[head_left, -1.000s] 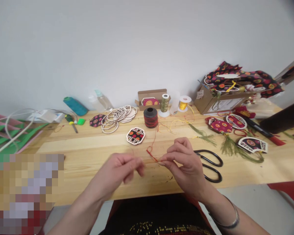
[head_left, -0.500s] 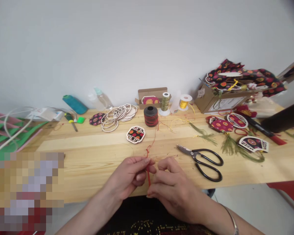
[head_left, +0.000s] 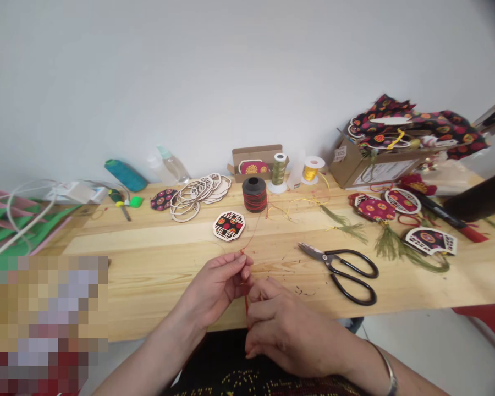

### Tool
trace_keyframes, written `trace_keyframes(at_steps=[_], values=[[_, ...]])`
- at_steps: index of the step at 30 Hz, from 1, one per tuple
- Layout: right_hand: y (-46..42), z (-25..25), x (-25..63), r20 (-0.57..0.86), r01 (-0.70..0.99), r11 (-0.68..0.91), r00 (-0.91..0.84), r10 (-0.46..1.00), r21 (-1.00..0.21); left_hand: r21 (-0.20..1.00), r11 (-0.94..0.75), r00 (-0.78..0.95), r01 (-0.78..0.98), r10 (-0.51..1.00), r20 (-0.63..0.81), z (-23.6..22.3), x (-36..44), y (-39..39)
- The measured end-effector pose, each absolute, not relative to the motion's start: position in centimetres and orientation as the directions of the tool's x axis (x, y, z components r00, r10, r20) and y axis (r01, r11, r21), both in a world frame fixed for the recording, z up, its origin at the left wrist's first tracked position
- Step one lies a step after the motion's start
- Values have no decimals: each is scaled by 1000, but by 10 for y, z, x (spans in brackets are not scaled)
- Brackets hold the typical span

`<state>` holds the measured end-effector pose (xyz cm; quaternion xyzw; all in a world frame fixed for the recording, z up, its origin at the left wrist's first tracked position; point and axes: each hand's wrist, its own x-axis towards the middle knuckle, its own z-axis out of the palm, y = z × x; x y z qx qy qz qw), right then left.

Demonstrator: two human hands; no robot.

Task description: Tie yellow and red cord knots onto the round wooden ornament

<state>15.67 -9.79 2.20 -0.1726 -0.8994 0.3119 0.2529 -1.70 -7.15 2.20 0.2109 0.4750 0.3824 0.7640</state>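
Observation:
A red cord runs down between my two hands near the table's front edge. My left hand pinches its upper part between thumb and fingers. Lower and to the right, my right hand has its fingers closed on the cord's lower part; the exact grip is hidden behind the knuckles. From my left fingertips a thin red thread leads back toward the black spool of red thread. Just beyond the hands lies an eight-sided wooden ornament with patterned fabric. Black-handled scissors rest to the right.
Wooden frames are piled at the back left, near a teal thread cone. Green thread and yellow thread spools stand at the back. Finished tasselled ornaments and a cardboard box occupy the right.
My left hand has come in and taken hold of the red cord. My right hand has moved left and down along it, uncovering the scissors.

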Motion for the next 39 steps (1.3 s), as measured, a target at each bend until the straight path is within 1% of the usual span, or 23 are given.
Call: trace_keyframes(at_steps=[2,5,9,11,12,14,16,17,19,21,23,25,28,30,34,39], values=[[-97,21,156,345,152,746,-815,466,-649,673,611,256,-416,789,-558,23,-14,-72],[-96,20,155,339,156,742,-816,469,-652,685,587,210,-431,804,-557,24,-12,-72],[-95,21,159,319,185,730,-810,492,-658,714,571,149,-404,811,-565,23,-14,-73],[-91,24,164,271,218,708,-817,508,-671,736,563,131,-376,819,-559,23,-17,-73],[-88,26,168,232,262,687,-811,537,-677,748,559,127,-358,823,-554,23,-18,-73],[-78,30,174,158,398,618,-742,652,-678,765,562,132,-314,824,-551,23,-19,-73],[-67,34,177,153,485,546,-636,756,-683,772,578,154,-263,815,-558,24,-18,-74],[-60,36,177,172,474,536,-616,769,-698,776,584,162,-238,812,-561,24,-17,-74],[-49,40,172,208,361,567,-680,703,-740,796,574,173,-191,818,-548,25,-16,-75],[-39,42,165,198,244,589,-787,585,-770,832,536,155,-140,842,-517,27,-15,-76],[-31,45,158,147,204,588,-858,493,-782,862,500,131,-81,863,-488,28,-15,-76],[-25,48,154,86,233,603,-888,452,-763,872,489,126,-33,867,-482,30,-16,-76],[-18,52,155,2,319,623,-889,457,-714,860,510,149,-22,852,-502,31,-19,-76],[-13,51,157,-22,363,607,-869,495,-707,845,530,152,-70,843,-516,31,-19,-76],[-5,46,160,44,394,593,-807,588,-702,802,568,117,-184,823,-556,28,-18,-76],[1,44,164,100,404,609,-774,625,-683,815,548,80,-188,836,-544,24,-15,-75]])
